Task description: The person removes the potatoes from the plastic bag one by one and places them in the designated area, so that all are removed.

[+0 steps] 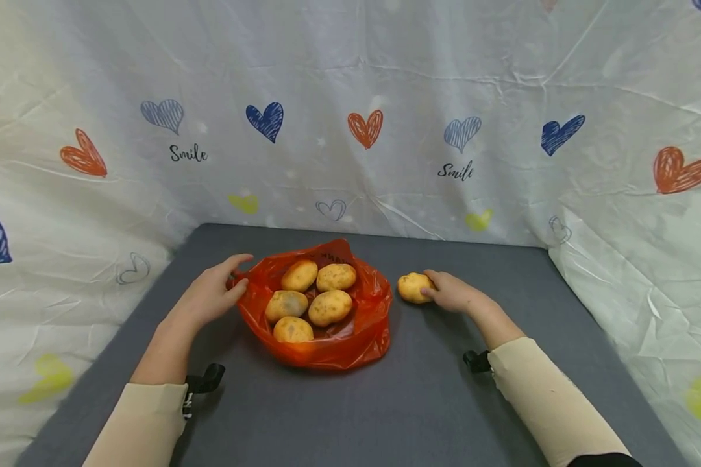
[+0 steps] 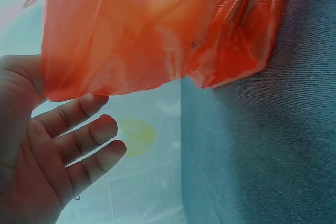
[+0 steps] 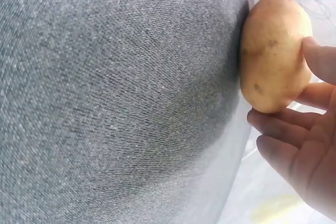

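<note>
A red plastic bag (image 1: 339, 355) lies with its mouth spread wide, several potatoes (image 1: 330, 307) inside. At its left rim, my left hand (image 1: 213, 292) holds the edge between thumb and fingers. In the left wrist view the bag's film (image 2: 131, 40) covers part of that hold, and the other fingers (image 2: 94, 132) stretch out below it. To the right of the bag, my right hand (image 1: 452, 293) grips a single potato (image 1: 411, 287) low over the table. The right wrist view shows the thumb on one side of this potato (image 3: 275, 53) and fingers beneath it.
The dark grey table (image 1: 327, 421) extends around the bag. Behind it and along both sides hangs a white sheet (image 1: 403, 78) printed with hearts and words. A black strap (image 1: 204, 379) is on the left wrist, another (image 1: 477, 361) on the right.
</note>
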Motion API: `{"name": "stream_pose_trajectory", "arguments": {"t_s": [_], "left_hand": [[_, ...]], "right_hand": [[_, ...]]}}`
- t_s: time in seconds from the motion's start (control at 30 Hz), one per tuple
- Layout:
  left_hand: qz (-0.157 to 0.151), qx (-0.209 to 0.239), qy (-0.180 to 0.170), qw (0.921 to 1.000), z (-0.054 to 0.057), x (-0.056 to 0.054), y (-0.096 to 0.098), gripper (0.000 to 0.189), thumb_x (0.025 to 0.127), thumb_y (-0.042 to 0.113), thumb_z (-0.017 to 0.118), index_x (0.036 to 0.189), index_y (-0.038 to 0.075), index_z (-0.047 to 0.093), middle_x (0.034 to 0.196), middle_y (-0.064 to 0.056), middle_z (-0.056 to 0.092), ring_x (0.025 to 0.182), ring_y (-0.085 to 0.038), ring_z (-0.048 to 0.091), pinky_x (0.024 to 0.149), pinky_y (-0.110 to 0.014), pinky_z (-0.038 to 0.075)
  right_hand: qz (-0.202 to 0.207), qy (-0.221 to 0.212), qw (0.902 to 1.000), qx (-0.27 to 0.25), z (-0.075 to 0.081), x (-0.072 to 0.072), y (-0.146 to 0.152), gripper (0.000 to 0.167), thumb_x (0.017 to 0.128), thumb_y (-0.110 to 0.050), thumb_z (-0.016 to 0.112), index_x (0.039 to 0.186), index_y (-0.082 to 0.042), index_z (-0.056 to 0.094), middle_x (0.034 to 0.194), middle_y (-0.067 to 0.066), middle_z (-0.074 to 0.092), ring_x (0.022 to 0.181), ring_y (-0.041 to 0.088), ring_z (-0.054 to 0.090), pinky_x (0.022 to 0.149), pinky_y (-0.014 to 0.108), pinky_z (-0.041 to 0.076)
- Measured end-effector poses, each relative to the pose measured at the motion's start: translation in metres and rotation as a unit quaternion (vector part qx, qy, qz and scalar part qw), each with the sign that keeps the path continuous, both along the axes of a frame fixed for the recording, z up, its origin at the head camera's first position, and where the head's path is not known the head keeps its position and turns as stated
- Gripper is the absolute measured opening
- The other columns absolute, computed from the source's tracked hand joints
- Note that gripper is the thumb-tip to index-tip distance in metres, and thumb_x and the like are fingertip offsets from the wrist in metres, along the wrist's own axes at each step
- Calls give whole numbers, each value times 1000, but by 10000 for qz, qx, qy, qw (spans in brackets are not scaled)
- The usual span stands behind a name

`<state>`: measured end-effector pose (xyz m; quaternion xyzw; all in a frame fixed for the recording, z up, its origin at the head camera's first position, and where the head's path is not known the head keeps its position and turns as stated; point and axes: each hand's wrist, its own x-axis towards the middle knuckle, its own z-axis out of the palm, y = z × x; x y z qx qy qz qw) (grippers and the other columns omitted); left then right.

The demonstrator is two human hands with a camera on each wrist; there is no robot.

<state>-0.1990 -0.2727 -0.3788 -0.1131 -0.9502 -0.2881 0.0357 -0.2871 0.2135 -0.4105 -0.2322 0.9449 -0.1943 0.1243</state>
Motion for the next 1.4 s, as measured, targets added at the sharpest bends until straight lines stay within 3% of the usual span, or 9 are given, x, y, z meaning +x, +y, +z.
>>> {"name": "stream_pose_trajectory", "arguments": {"t_s": [0.33,0.6,0.93,1.13,1.4], "left_hand": [[-31,-59,46,10000,4,-1,0,51,105,18,56,153,11,43,114,-14,65,84,-24,63,70,-40,56],[12,-141,19,9999,11,1,4,50,104,18,58,152,9,45,113,-15,65,83,-24,62,71,-41,55],[38,-188,-10,9998,14,0,2,51,104,19,58,152,10,44,110,-14,65,79,-23,60,69,-38,54],[50,-154,-58,9999,16,1,2,52,104,19,59,153,10,44,112,-15,64,79,-23,60,70,-39,55],[5,-116,-158,9998,15,1,4,53,104,19,59,154,10,43,116,-17,64,84,-24,62,73,-42,56]], "right_hand": [[-80,168,9998,20,11,1,-1,58,110,-21,50,153,14,32,151,38,36,141,52,35,112,61,31],[-218,931,9941,-517,37,5,-21,62,107,-20,56,157,6,31,157,30,32,143,46,34,114,59,30],[434,1075,9847,-1298,64,26,-77,68,97,-24,73,155,-6,42,154,15,42,138,34,46,111,53,39],[897,881,9822,-1396,60,32,-110,69,92,-22,80,151,-6,49,148,13,48,130,31,53,105,47,45],[998,496,9887,-1004,39,37,-138,71,91,-24,81,151,-7,48,147,12,49,130,28,53,106,45,45]]}}
